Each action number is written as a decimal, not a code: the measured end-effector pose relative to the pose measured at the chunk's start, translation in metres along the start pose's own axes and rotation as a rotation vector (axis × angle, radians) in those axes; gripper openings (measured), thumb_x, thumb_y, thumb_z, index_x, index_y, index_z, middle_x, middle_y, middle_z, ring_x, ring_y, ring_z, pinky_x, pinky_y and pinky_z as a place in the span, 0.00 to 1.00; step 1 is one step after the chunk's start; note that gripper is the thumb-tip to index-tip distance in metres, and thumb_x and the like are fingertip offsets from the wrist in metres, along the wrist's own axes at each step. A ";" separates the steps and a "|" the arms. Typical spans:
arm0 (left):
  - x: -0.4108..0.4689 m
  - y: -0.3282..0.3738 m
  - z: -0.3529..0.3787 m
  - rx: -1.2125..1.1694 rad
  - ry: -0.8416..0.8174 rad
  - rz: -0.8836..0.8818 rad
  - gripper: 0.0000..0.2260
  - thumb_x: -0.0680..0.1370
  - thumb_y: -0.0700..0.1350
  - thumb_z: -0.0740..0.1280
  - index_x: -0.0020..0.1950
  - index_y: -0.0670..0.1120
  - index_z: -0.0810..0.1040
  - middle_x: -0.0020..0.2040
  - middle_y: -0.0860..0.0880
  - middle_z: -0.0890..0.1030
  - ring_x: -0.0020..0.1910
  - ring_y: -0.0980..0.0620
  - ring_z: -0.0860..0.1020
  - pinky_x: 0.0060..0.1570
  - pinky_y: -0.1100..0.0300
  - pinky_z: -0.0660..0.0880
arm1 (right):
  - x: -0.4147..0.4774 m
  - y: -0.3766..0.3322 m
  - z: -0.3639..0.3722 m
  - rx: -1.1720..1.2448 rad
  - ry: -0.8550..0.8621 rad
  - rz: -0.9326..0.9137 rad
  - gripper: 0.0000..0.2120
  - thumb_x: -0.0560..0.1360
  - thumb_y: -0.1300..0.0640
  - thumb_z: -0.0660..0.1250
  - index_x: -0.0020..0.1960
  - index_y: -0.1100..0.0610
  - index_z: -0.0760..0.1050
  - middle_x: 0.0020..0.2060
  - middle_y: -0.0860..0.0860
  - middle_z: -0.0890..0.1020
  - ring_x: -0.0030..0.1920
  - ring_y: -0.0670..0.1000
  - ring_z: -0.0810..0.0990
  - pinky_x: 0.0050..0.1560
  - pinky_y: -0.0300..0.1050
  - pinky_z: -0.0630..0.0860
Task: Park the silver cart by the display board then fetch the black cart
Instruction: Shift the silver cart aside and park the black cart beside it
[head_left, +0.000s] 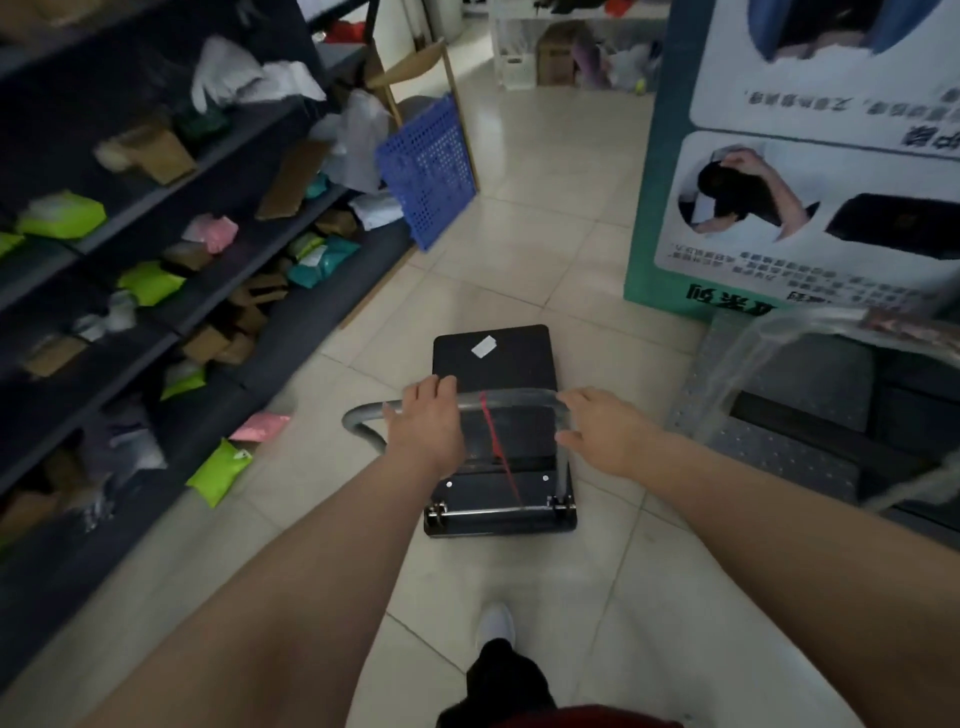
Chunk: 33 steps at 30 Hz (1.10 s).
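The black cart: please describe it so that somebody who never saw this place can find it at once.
Look at the tiled aisle between the dark parcel shelves and the teal display board. The black cart stands in the middle, and the left hand and right hand rest on its grey handle. Unlike the silver cart at the right, its deck is flat black, with a white sticker.

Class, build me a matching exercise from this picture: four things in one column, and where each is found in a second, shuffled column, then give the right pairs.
Things
1. black cart
2. silver cart
3. blue perforated panel
4. pink parcel

Places
A. leaning at the far end of the shelves
B. on the floor by the lowest shelf
C. at the foot of the display board
D. straight ahead, both hands at its handle: left hand, right hand

Pairs: 1-D, 2-C, 3-A, 4-B
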<state>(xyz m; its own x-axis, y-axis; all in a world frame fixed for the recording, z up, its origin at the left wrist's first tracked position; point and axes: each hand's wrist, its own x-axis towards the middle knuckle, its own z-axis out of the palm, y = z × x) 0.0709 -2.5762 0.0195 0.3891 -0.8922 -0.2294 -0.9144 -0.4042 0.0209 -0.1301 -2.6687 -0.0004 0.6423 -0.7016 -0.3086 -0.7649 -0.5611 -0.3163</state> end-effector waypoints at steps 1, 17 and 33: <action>0.006 -0.016 0.001 0.006 -0.014 -0.013 0.28 0.73 0.42 0.66 0.71 0.48 0.60 0.70 0.48 0.64 0.69 0.44 0.63 0.67 0.38 0.63 | 0.012 -0.012 0.004 -0.004 0.004 0.001 0.28 0.78 0.46 0.59 0.73 0.57 0.60 0.69 0.56 0.67 0.68 0.58 0.67 0.65 0.54 0.68; 0.061 -0.087 0.035 -0.019 -0.309 -0.101 0.14 0.78 0.43 0.64 0.63 0.48 0.67 0.63 0.44 0.71 0.64 0.41 0.67 0.61 0.41 0.70 | 0.079 -0.044 0.033 -0.025 -0.052 0.162 0.20 0.78 0.41 0.54 0.61 0.53 0.69 0.57 0.53 0.74 0.59 0.55 0.70 0.54 0.52 0.69; 0.067 0.017 0.041 0.017 -0.290 -0.126 0.16 0.76 0.41 0.67 0.61 0.48 0.66 0.60 0.46 0.72 0.61 0.43 0.68 0.54 0.45 0.72 | 0.047 0.044 0.010 -0.008 -0.021 0.179 0.21 0.78 0.42 0.54 0.62 0.56 0.69 0.58 0.55 0.74 0.59 0.56 0.70 0.60 0.54 0.71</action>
<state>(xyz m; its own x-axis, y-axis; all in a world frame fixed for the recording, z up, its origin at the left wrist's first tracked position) 0.0771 -2.6347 -0.0354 0.4536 -0.7394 -0.4976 -0.8637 -0.5024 -0.0408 -0.1334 -2.7221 -0.0377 0.4964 -0.7816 -0.3778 -0.8675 -0.4312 -0.2479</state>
